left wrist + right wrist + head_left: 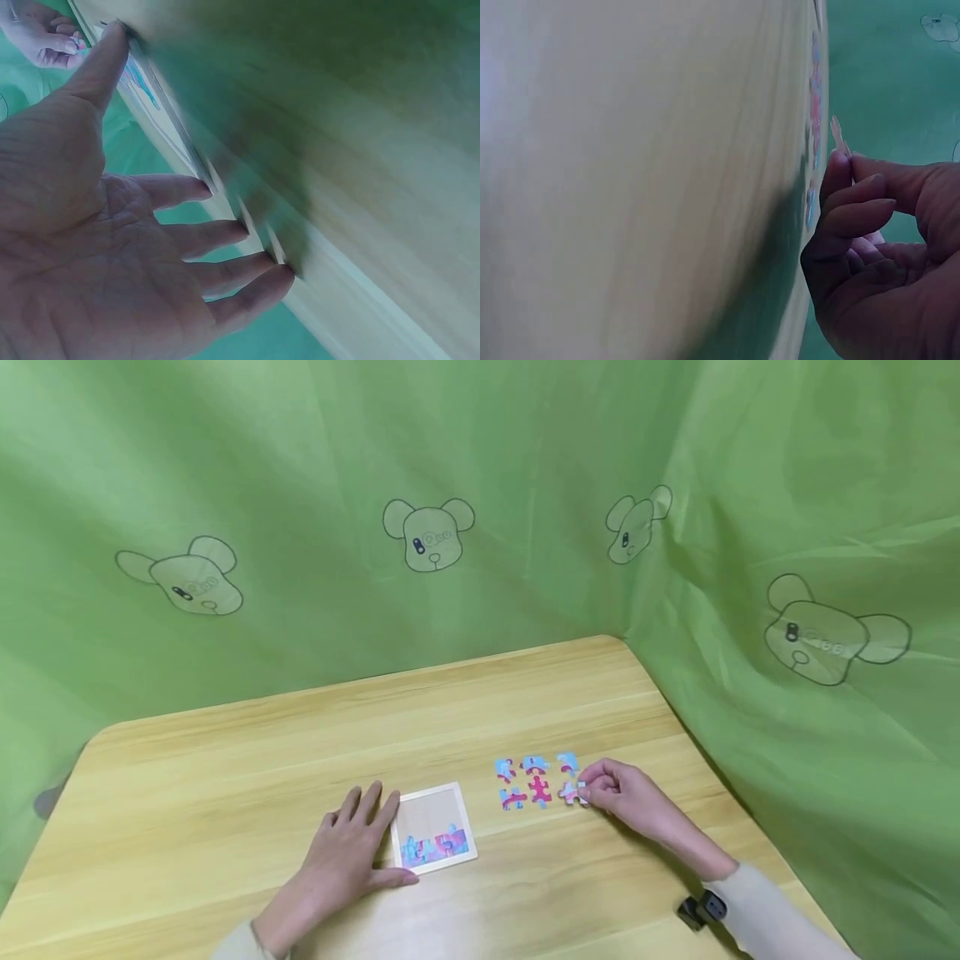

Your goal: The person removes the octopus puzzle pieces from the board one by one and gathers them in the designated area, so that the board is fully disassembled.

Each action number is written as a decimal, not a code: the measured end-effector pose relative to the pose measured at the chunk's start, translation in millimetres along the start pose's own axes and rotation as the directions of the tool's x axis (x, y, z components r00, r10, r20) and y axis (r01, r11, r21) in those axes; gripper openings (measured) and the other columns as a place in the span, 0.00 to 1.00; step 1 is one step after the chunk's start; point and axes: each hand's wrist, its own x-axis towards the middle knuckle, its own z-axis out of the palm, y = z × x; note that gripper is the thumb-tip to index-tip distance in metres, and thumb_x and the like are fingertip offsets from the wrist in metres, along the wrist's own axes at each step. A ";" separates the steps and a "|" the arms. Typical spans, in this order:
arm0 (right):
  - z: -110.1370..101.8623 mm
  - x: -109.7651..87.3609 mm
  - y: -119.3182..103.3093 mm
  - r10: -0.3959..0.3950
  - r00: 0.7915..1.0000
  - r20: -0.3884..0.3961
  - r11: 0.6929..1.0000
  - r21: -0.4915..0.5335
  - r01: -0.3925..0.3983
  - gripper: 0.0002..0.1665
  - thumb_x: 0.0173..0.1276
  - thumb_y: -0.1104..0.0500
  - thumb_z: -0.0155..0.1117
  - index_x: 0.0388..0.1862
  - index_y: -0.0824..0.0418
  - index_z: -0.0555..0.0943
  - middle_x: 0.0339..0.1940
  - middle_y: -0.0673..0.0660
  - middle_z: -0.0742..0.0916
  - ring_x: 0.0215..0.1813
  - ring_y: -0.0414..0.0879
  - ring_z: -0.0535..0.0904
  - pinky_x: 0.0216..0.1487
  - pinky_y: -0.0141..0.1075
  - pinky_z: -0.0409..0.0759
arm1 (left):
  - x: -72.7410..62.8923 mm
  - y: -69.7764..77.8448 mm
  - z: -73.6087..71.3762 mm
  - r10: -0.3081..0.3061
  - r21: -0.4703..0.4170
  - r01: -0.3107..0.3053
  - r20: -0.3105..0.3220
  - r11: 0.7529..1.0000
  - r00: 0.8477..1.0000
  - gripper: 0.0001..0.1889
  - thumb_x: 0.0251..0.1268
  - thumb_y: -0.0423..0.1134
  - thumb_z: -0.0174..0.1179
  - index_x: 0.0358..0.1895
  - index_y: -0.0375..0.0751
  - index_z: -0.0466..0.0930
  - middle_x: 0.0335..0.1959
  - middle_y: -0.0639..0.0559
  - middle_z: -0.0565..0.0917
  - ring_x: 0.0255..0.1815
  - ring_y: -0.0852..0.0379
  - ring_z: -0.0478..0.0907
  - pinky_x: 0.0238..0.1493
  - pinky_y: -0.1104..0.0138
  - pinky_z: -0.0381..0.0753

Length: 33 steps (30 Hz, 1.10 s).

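A square puzzle tray (462, 810) with a pale wooden rim lies on the table, and joined pink and blue jigsaw pieces (442, 846) fill its near part. My left hand (345, 847) lies along the tray's left side, fingers spread, with index fingertip and thumb at the rim. Between thumb and fingertips, my right hand (626, 795) pinches a jigsaw piece (838, 133), raised off the table in the right wrist view. Just left of that hand, several loose jigsaw pieces (539, 789) lie in two rough rows.
The wooden table (300, 752) runs back to a green curtain (315, 635) printed with bear heads, which also hangs along the right side. A small black device (702, 910) sits at the right wrist.
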 end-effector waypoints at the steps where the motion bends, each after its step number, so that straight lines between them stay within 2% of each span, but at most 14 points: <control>1: -0.9 1.6 1.5 -0.006 1.000 0.001 1.000 -0.007 0.006 0.14 0.77 0.63 0.71 0.54 0.71 0.82 0.34 0.55 0.86 0.37 0.49 0.80 0.40 0.35 0.81 | 0.3 0.1 0.0 0.001 0.001 -0.001 -0.001 1.000 1.000 0.62 0.53 0.75 0.74 0.83 0.35 0.67 0.82 0.27 0.65 0.78 0.21 0.64 0.64 0.28 0.75; 15: -5.1 11.9 -2.8 0.010 1.000 -0.020 0.990 -0.142 -0.013 0.14 0.77 0.60 0.72 0.53 0.69 0.84 0.36 0.53 0.85 0.39 0.47 0.79 0.41 0.38 0.80 | 0.2 0.4 -0.4 0.004 0.019 -0.004 -0.011 1.000 1.000 0.61 0.54 0.75 0.73 0.83 0.35 0.67 0.81 0.27 0.65 0.78 0.21 0.64 0.63 0.29 0.76; 24: 2.4 8.0 -1.6 0.041 0.999 -0.012 0.988 -0.152 -0.043 0.09 0.77 0.60 0.71 0.50 0.65 0.84 0.35 0.53 0.84 0.38 0.47 0.78 0.41 0.37 0.79 | -6.5 1.1 4.9 0.007 0.027 -0.007 -0.008 1.000 1.000 0.62 0.54 0.78 0.71 0.82 0.35 0.68 0.80 0.27 0.67 0.77 0.21 0.66 0.61 0.30 0.77; 33: 0.8 6.0 -5.4 0.025 0.998 -0.056 0.974 -0.224 -0.037 0.17 0.77 0.52 0.74 0.51 0.64 0.80 0.38 0.54 0.82 0.39 0.48 0.77 0.41 0.40 0.78 | -1.2 -1.1 4.4 0.039 0.050 -0.036 -0.061 0.998 0.997 0.61 0.55 0.76 0.72 0.81 0.34 0.69 0.79 0.26 0.68 0.75 0.20 0.67 0.60 0.31 0.79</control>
